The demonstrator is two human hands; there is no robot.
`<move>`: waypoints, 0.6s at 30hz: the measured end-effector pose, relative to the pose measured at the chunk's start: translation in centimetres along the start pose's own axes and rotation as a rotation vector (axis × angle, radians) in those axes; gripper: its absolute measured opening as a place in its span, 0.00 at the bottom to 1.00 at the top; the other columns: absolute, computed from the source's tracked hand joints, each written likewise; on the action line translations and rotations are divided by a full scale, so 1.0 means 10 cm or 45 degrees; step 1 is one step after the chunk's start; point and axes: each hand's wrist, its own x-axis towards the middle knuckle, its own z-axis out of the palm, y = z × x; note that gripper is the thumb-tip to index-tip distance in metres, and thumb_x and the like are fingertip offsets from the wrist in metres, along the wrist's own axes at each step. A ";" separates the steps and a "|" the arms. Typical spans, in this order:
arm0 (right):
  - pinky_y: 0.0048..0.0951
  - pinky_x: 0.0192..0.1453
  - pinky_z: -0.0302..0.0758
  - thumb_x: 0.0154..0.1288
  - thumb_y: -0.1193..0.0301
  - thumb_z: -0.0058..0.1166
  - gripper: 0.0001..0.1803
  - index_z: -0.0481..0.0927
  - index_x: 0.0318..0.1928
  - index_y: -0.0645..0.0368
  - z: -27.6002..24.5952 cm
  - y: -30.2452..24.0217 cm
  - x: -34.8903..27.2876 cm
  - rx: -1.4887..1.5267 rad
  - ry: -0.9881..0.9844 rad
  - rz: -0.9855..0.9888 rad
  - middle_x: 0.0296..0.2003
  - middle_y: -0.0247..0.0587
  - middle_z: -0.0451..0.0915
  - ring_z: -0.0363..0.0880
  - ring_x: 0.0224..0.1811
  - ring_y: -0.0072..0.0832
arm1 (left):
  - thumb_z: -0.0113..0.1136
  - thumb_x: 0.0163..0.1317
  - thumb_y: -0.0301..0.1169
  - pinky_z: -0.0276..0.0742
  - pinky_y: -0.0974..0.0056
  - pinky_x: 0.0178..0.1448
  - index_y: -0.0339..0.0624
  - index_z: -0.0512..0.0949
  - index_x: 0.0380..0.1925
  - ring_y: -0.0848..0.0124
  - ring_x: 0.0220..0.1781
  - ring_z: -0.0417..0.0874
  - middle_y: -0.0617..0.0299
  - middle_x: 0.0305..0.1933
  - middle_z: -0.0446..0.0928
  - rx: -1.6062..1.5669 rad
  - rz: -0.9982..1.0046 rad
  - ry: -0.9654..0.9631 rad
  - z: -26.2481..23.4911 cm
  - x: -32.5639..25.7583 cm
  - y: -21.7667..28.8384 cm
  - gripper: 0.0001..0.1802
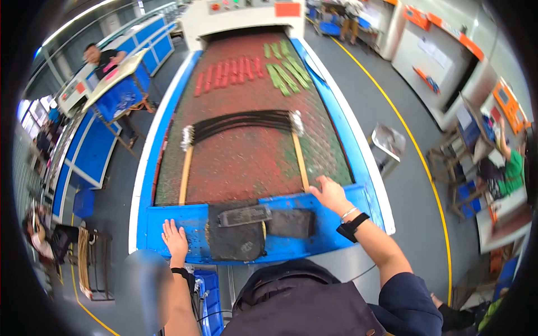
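My left hand (175, 241) lies with its fingers spread on the blue front ledge (190, 221) of a conveyor machine. My right hand (330, 195) is at the ledge's right part, fingers apart, close to the near end of a wooden stick (301, 165); whether it touches the stick I cannot tell. A second wooden stick (185, 176) lies to the left. Between the sticks' far ends, wrapped in something whitish, stretches a bundle of black strands (241, 121). Both sticks rest on the belt (241, 168), stained red and green. Between my hands sit a dark block (244, 215) and a black pad (238, 243).
Farther up the belt lie several red strips (230, 73) and several green strips (287, 75), before the machine's opening. A metal stool (388, 140) stands to the right, by a yellow floor line. One person (103, 60) sits at a left table; others work at right.
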 end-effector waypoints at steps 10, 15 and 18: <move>0.32 0.35 0.74 0.60 0.63 0.52 0.12 0.79 0.38 0.58 -0.58 0.50 -2.35 0.891 -0.736 0.243 0.30 0.41 0.79 0.79 0.31 0.33 | 0.39 0.67 0.41 0.52 0.50 0.67 0.40 0.58 0.62 0.52 0.68 0.54 0.48 0.68 0.54 0.087 0.210 0.046 0.33 0.10 -0.82 0.26; 0.43 0.41 0.75 0.55 0.62 0.52 0.14 0.78 0.38 0.58 0.82 1.52 -3.99 0.053 -1.072 0.708 0.35 0.49 0.79 0.79 0.39 0.47 | 0.39 0.68 0.40 0.50 0.55 0.69 0.34 0.60 0.60 0.50 0.67 0.56 0.43 0.65 0.57 0.047 0.277 0.014 0.22 0.28 -0.53 0.26; 0.46 0.45 0.74 0.52 0.64 0.55 0.13 0.78 0.38 0.55 1.49 1.90 -4.75 0.014 -1.163 0.986 0.38 0.50 0.79 0.77 0.43 0.48 | 0.39 0.68 0.38 0.48 0.55 0.70 0.30 0.60 0.59 0.50 0.67 0.57 0.41 0.64 0.58 0.061 0.281 -0.043 0.31 0.25 -0.80 0.26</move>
